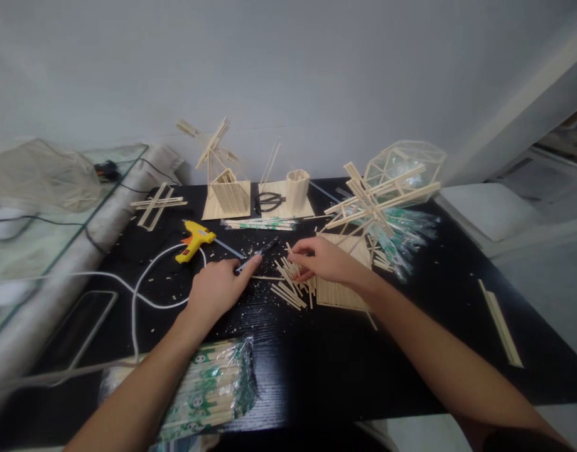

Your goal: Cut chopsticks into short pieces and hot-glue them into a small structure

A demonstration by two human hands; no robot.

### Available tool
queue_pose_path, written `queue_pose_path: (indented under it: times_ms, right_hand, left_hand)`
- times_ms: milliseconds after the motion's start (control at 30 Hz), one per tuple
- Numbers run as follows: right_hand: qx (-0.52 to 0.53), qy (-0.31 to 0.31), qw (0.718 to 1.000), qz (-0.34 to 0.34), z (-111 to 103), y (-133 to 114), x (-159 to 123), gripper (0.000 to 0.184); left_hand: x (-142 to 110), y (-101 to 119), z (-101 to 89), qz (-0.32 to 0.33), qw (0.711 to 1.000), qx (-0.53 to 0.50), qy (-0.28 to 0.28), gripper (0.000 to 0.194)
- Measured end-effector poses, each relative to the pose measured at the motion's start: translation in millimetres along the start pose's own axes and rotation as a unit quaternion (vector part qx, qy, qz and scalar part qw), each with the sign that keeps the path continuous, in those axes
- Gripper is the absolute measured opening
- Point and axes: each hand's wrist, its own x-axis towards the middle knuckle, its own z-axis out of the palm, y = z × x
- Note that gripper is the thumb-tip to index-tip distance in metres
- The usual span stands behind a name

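My left hand [217, 282] is closed around a slim pen-like tool [268, 247] with a dark end pointing away; its exact kind is unclear. To the right, my right hand [321, 258] is bent over a pile of short wooden sticks [288, 295]. Its thumb and fingers pinch a short wooden stick [289, 248] that stands up from them. Under my right forearm lies a flat panel of sticks [339, 292] side by side. A yellow glue gun [194, 240] rests beyond my left hand, and small wood scraps lie around.
At the back stand stick models on square bases [226, 196], with black-handled scissors [269, 201] by them. A windmill-like stick frame [373, 204] rises at right, near plastic wrappers [405, 232]. Packaged chopsticks [208, 389] lie in front. A white cable [135, 301] loops at left.
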Motion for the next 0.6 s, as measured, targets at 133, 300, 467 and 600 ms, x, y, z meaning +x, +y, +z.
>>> queue_pose_path:
  times_ms: [133, 300, 467, 600]
  right_hand:
    - [-0.023, 0.032, 0.999, -0.004, 7.8, 13.5, 10.2, 0.017]
    - [-0.077, 0.072, 0.994, -0.039, 10.0, 12.4, 9.3, 0.012]
    - [-0.109, 0.081, 0.988, -0.066, 10.7, 2.8, -3.4, 0.013]
    - [-0.131, -0.015, 0.989, -0.068, 7.8, -0.9, -31.9, 0.014]
  left_hand:
    - [-0.2, 1.6, 0.1, 0.008, 1.000, -0.015, -0.011, 0.081]
    - [-0.2, 1.8, 2.1, 0.010, 0.999, -0.038, -0.008, 0.076]
    - [-1.1, 2.4, -0.7, 0.006, 0.996, -0.086, -0.006, 0.072]
    - [-2.5, 1.7, -2.1, 0.021, 0.983, -0.181, 0.000, 0.065]
